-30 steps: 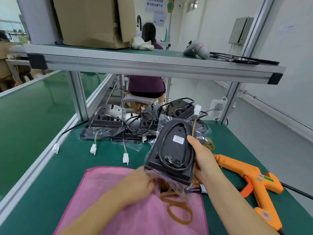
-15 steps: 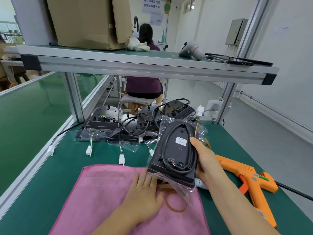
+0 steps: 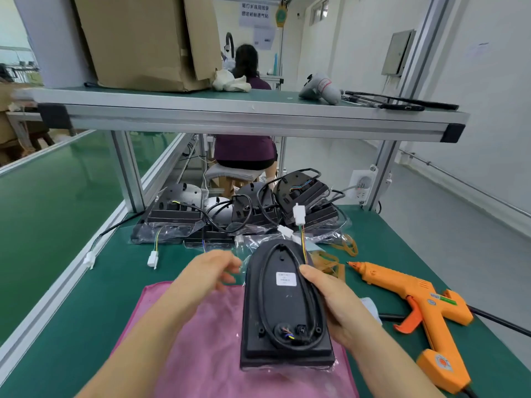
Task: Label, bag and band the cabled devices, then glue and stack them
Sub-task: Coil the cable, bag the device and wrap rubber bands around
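The bagged device [image 3: 283, 305] is held over the pink cloth [image 3: 207, 354] — the right hand [image 3: 339, 305] grips its right edge, thumb on the cable. The left hand [image 3: 212, 271] curls beside the bag's top, blurred; I cannot tell its hold. Around them — green bench [image 3: 86, 297], orange glue gun [image 3: 425, 308], aluminium shelf [image 3: 230, 119] overhead.

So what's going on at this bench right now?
A person is packing a black cabled device over a pink cloth. The right hand grips the device, labelled and sitting in a clear bag; the left hand is at the bag's upper edge, too blurred to judge its grip. No band is on it yet. The glue gun lies untouched alongside, bagged devices piled behind.
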A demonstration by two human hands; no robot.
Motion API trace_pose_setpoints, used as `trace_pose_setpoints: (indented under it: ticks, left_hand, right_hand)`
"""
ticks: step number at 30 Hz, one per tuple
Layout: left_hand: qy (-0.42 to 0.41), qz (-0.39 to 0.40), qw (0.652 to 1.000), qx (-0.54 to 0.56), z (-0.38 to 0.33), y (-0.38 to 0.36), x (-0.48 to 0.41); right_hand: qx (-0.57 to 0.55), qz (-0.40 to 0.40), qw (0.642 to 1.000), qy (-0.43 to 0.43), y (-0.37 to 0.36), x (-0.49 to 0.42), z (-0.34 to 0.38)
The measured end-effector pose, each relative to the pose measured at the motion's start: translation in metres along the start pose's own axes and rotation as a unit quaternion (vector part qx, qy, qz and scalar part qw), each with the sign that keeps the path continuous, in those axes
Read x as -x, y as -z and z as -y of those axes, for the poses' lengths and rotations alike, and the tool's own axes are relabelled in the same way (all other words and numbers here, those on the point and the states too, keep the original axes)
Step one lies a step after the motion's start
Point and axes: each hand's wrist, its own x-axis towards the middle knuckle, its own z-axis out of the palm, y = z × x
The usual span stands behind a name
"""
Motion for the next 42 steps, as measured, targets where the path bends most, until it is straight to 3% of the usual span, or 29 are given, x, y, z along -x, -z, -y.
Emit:
trace_pose_setpoints:
  ticks: [3,7,10,16,22,26,30,34,38,42]
  left_hand:
    - [-0.080,0.123,0.961,-0.236,0.007,-0.021,0.007]
    - [-0.188,0.260,0.908,-0.269,0.025,-0.058,0.026]
    - [-0.187,0.251,0.898,-0.310,0.033,-0.075,0.031]
    - [-0.239,0.209,0.932,-0.177,0.018,-0.076,0.031]
    - [-0.124,0.087,0.988,0.040,-0.007,-0.056,0.007]
    - [-0.032,0.122,0.972,0.200,-0.021,-0.038,0.001]
    - [0.132,0.144,0.932,0.304,-0.023,-0.030,-0.010]
    - [0.143,0.245,0.887,0.364,-0.021,-0.025,-0.003]
    - [0.077,0.220,0.916,0.328,-0.013,-0.021,-0.006]
    - [0.101,0.223,0.926,0.287,-0.012,-0.021,-0.009]
  right_hand:
    - [-0.025,-0.003,1.000,0.005,0.008,0.007,0.004]
    - [-0.075,-0.010,0.997,0.017,0.024,0.011,0.017]
    - [-0.085,-0.023,0.996,0.023,0.031,0.012,0.022]
    - [-0.064,-0.022,0.997,0.028,0.033,0.011,0.021]
    - [-0.041,0.038,0.998,0.013,0.026,0.009,0.022]
    - [-0.022,0.115,0.993,0.000,0.010,0.007,0.016]
    - [0.015,0.193,0.981,-0.010,-0.004,0.002,0.009]
    - [0.070,0.233,0.970,-0.015,-0.015,0.003,0.002]
    - [0.084,0.184,0.979,-0.031,-0.016,0.005,-0.003]
    - [0.095,0.158,0.982,-0.033,-0.016,0.010,-0.005]
